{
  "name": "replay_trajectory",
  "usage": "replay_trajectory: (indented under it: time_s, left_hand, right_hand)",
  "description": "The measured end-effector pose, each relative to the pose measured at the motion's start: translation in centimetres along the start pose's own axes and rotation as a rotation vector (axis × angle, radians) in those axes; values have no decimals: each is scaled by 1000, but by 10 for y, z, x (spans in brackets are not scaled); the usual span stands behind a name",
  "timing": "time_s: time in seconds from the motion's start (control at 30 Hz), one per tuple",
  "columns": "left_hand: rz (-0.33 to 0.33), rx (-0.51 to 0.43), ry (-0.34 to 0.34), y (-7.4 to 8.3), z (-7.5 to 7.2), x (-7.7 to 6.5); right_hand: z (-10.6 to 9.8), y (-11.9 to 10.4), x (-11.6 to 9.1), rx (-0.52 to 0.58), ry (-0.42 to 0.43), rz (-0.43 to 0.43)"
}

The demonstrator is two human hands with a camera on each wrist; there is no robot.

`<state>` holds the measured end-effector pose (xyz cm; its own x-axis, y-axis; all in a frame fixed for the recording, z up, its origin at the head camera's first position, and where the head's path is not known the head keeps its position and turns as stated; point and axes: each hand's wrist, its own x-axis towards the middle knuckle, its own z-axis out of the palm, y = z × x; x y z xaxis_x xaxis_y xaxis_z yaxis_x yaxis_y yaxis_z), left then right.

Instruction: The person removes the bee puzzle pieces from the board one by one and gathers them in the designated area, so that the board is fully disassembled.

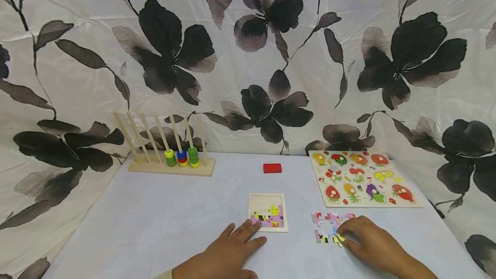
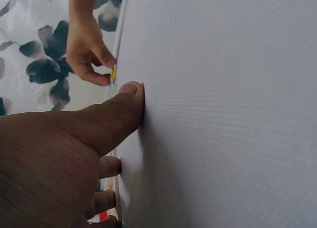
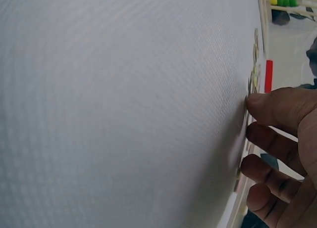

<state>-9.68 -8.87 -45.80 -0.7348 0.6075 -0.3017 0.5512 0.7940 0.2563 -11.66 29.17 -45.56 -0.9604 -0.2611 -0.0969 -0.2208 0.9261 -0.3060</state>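
Observation:
A small wooden puzzle tray (image 1: 267,199) lies in the middle of the table, its lower part filled with pink and yellow jigsaw pieces. My left hand (image 1: 228,251) rests flat with spread fingers, the fingertips at the tray's lower left corner. To the right of the tray, my right hand (image 1: 373,244) pinches a yellow and blue puzzle piece (image 1: 339,239) between thumb and finger. In the left wrist view that piece (image 2: 113,74) shows on edge at the fingertips. Several loose pieces (image 1: 317,218) lie beside and partly beneath the right hand.
A fruit peg board (image 1: 366,203) lies at the back right. Near the table's back edge is a red block (image 1: 272,168). At the back left stands a wooden bead stacker (image 1: 170,169) with upright rods and coloured beads on some. Flower-printed cloth (image 1: 271,68) hangs behind the table.

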Motion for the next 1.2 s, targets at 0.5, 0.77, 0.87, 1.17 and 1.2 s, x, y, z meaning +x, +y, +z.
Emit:
replay_trajectory:
  time_s: [0.5, 0.77, 0.87, 1.17, 1.2]
  left_hand:
    - [4, -8, -8, -1, -1, 0]
    - [3, -9, -6, -1, -1, 0]
    - [4, -9, 0, -1, -1, -1]
    - [7, -13, 3, 0, -2, -1]
    - [9, -12, 4, 0, -2, -1]
  right_hand:
    - [-2, 0, -1, -36, 27, -49]
    - [-3, 0, 2, -22, -3, -27]
    - [-3, 0, 3, -25, -2, -33]
    - [-7, -3, 4, -13, 5, -49]
    - [-8, -4, 5, -12, 10, -49]
